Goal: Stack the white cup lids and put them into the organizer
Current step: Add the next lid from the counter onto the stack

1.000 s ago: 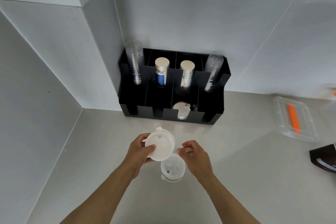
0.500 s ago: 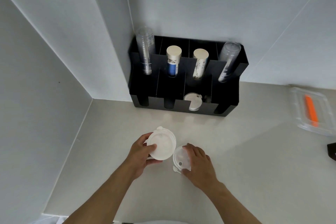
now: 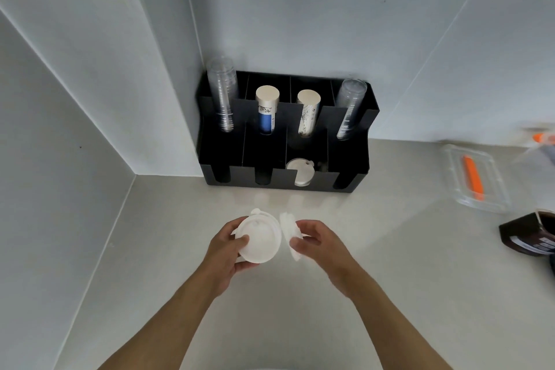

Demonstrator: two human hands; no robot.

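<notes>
My left hand [image 3: 223,252] holds a small stack of white cup lids [image 3: 262,240], flat face toward me, above the counter. My right hand [image 3: 315,242] pinches a single white lid [image 3: 289,231] turned on edge, just right of the stack and nearly touching it. The black organizer [image 3: 348,165] stands against the wall beyond my hands. More white lids [image 3: 300,171] lie in its third front slot from the left.
The organizer's back row carries clear cup stacks [image 3: 223,93] at both ends and two paper cup stacks [image 3: 267,111] between them. A clear plastic box [image 3: 477,177] with an orange item sits at right, beside a dark brown packet [image 3: 528,233]. Walls close in on the left.
My right hand picked the single lid up off the counter and tipped it on edge next to the stack. The left hand kept its stack nearly still.
</notes>
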